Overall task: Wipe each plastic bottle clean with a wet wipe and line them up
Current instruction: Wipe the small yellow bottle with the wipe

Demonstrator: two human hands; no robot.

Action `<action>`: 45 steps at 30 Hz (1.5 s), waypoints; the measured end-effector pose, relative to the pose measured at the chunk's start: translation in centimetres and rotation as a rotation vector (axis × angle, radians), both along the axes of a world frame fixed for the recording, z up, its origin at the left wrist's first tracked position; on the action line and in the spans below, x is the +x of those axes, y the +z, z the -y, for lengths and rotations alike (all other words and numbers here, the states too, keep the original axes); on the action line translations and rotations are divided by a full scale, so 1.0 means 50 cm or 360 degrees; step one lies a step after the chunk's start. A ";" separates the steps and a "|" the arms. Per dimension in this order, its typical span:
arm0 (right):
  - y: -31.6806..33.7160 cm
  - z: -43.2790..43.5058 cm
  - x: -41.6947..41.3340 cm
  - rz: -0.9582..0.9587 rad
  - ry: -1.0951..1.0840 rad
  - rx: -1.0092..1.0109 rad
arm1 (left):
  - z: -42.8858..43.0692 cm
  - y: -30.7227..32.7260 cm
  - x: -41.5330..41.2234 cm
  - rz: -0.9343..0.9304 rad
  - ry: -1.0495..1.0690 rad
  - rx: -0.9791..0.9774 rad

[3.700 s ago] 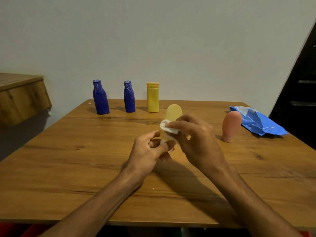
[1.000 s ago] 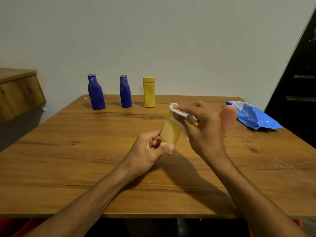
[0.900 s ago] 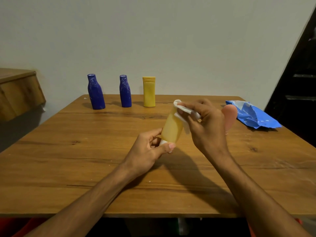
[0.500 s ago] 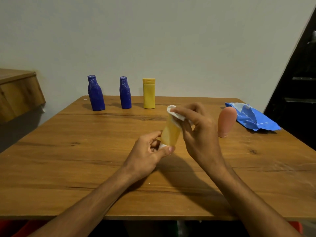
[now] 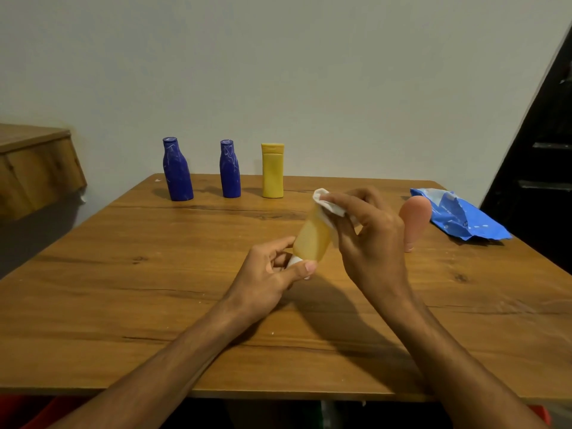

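My left hand point(image 5: 270, 274) grips the white cap end of a pale yellow bottle point(image 5: 311, 241), which tilts up and to the right above the table's middle. My right hand point(image 5: 368, 239) presses a white wet wipe point(image 5: 328, 204) against the bottle's upper end. Three bottles stand in a row at the table's far edge: a blue bottle point(image 5: 177, 170), a second blue bottle point(image 5: 230, 170) and a yellow bottle point(image 5: 272, 171). A pink bottle point(image 5: 414, 222) stands cap-down just right of my right hand.
A blue wipe packet point(image 5: 461, 219) lies at the far right of the wooden table point(image 5: 123, 274). A wooden shelf point(image 5: 37, 168) juts from the wall on the left. A dark door frame stands at the right edge.
My right hand has kept rubbing the wipe over the top end of the pale yellow bottle, shifting slightly up and down. My left hand has held the cap end steady.
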State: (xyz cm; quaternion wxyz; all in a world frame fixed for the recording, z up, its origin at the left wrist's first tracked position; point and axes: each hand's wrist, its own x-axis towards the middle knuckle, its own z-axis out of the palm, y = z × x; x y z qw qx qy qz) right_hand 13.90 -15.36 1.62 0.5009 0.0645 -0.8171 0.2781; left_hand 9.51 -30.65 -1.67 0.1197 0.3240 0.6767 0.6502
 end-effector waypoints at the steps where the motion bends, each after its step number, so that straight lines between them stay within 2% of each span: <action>1: 0.002 -0.001 0.001 -0.0016 0.0004 -0.0038 | 0.000 0.002 0.001 0.0029 -0.0018 0.0016; 9: 0.006 -0.005 -0.005 0.0051 0.0040 -0.0355 | 0.002 0.006 0.001 0.0193 -0.0049 0.0128; 15: -0.002 0.013 0.000 0.0297 0.0184 -0.0277 | 0.010 0.011 -0.006 0.0401 -0.0082 0.0246; 26: 0.000 -0.007 -0.007 0.0068 0.0053 -0.0382 | 0.010 0.009 -0.005 0.0191 -0.0083 -0.0032; 34: -0.002 0.002 -0.005 0.0111 0.0136 -0.0217 | 0.004 0.003 -0.001 0.0013 -0.0021 -0.0087; 41: -0.016 0.027 0.004 0.0320 0.0148 0.0308 | 0.004 -0.002 -0.006 0.0112 0.0087 0.0034; 45: -0.012 0.010 -0.002 0.0152 0.0066 0.0109 | 0.004 0.002 -0.007 0.0115 0.0008 0.0026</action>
